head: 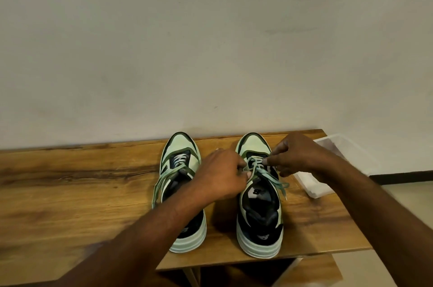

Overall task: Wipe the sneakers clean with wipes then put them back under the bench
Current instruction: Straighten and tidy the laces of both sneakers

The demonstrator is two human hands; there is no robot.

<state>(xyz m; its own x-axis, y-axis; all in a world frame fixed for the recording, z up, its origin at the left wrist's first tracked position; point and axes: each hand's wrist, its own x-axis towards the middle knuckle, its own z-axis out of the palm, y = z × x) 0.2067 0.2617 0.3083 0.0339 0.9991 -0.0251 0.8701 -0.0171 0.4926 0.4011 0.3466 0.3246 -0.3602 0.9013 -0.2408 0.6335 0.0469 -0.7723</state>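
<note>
- Wall point(210, 40): plain, pale, fills the upper half of the view.
- Worktop point(70, 181): wooden bench against the wall; both sneakers stand on top of it, toes to the wall, so neither is back under it yet.
- Left sneaker point(180, 162): green and black, laces loose and trailing down its outer side; the left forearm crosses over its heel end.
- Right sneaker point(257, 204): just beside its pair, not touching; laces being handled at the tongue.
- Plastic box point(346, 153): clear, at the worktop's right end, with a white folded wipe or cloth point(311, 183) in it; cannot tell which.
- Left hand point(222, 174): grip pinched on a lace point(269, 173) of the right sneaker.
- Right hand point(297, 153): fingertips pinched together on the same lacing from the other side.
- Progress, as judged: no wipe is in either hand, so whether wiping is done cannot be told; the lace work reads as preparation or tidying. Stowing under the bench is certainly left.
</note>
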